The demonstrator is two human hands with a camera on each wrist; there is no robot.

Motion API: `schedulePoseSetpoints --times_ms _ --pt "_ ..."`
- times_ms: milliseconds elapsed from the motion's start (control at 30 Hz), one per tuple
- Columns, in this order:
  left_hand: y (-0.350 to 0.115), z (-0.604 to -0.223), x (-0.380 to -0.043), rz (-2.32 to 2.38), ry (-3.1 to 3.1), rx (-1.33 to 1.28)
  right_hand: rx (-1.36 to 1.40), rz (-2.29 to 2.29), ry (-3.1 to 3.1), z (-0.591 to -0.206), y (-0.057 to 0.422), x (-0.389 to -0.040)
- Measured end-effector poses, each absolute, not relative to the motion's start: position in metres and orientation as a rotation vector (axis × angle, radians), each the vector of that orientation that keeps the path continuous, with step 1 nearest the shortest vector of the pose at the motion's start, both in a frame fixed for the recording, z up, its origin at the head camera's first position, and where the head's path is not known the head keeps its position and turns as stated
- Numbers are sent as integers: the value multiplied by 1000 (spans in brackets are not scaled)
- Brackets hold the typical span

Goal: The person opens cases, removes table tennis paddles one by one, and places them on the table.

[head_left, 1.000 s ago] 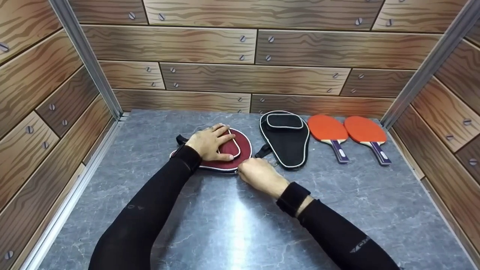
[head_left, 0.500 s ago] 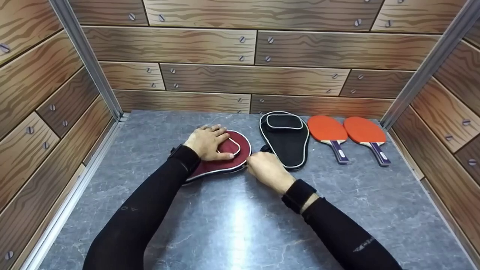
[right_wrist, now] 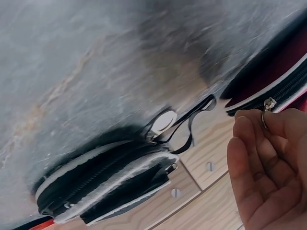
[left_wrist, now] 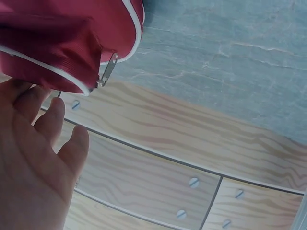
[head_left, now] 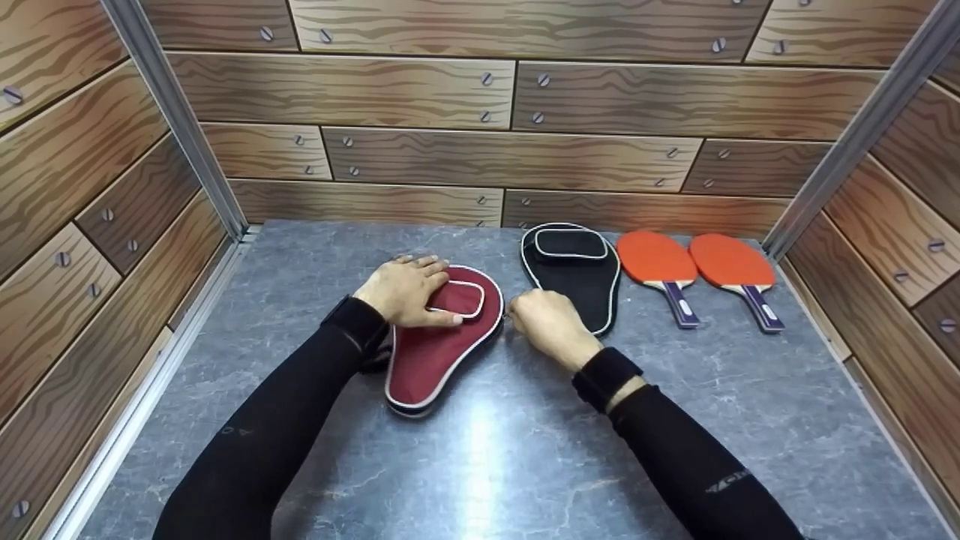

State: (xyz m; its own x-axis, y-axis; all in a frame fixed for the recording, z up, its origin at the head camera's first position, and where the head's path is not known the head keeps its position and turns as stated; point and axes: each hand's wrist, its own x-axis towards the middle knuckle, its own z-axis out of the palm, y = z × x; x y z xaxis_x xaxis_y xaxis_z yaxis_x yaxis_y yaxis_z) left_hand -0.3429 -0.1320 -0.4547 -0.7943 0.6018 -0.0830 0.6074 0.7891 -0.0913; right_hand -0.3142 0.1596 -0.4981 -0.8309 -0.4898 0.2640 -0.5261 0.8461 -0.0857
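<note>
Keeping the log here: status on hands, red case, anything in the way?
Left hand on red case. Right hand pinching its zipper pull. Black case nearby, apparently not blocking.

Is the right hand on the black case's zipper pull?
No, the right hand pinches the zipper pull of the red case.

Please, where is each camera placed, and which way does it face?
Head: on the head, facing forward and down at the red case; left hand, right hand and black sleeves show.
Left wrist: on that wrist, facing the pocket zip pull and wood-patterned wall; part of the left hand shows.
Right wrist: on that wrist, facing the main zip pull and black case; the pinching right hand shows.
Shared: head and right wrist both show both cases.
</note>
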Motion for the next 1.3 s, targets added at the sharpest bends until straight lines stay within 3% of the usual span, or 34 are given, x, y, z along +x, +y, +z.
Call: schedulePoseSetpoints --times_ms 733,1300 --pt "-139 -459 -332 -22 2985 1092 714 251 -2810 -499 161 -342" --pt "-118 -469 -317 -100 2799 1573 677 291 -2837 -505 157 -351"
